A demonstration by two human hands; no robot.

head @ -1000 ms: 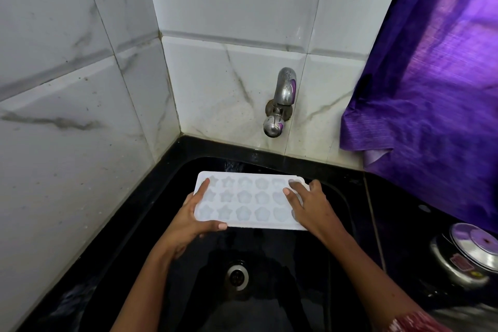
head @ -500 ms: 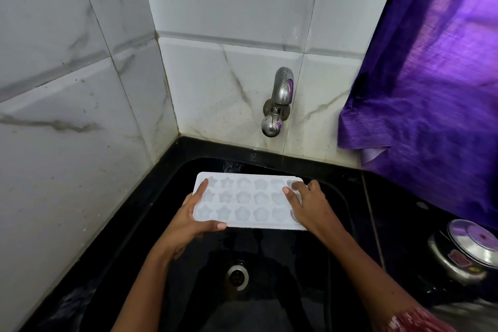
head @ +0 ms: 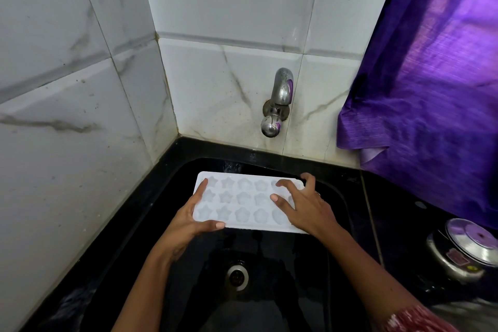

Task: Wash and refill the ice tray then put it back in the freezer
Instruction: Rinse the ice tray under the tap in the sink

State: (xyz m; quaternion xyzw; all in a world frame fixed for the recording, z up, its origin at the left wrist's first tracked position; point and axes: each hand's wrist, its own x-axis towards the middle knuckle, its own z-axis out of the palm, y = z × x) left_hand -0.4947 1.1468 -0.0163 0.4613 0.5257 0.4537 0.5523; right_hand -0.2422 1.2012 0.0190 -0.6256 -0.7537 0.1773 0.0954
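A white ice tray (head: 244, 201) with star and flower shaped cells is held level over the black sink (head: 188, 170). My left hand (head: 188, 219) grips its left end, thumb along the near edge and fingers up the side. My right hand (head: 304, 205) holds the right end, with fingers spread over the top cells and round the far edge. The steel tap (head: 277, 102) juts from the tiled wall just above the tray. No water stream is visible.
The sink drain (head: 237, 276) lies below the tray. White marble-look tiles close off the left and back. A purple curtain (head: 431, 89) hangs at the right. A steel lidded pot (head: 466, 248) stands on the black counter at the right.
Both hands keep the tray in about the same place over the sink. My right hand's fingers have spread further across the tray's top.
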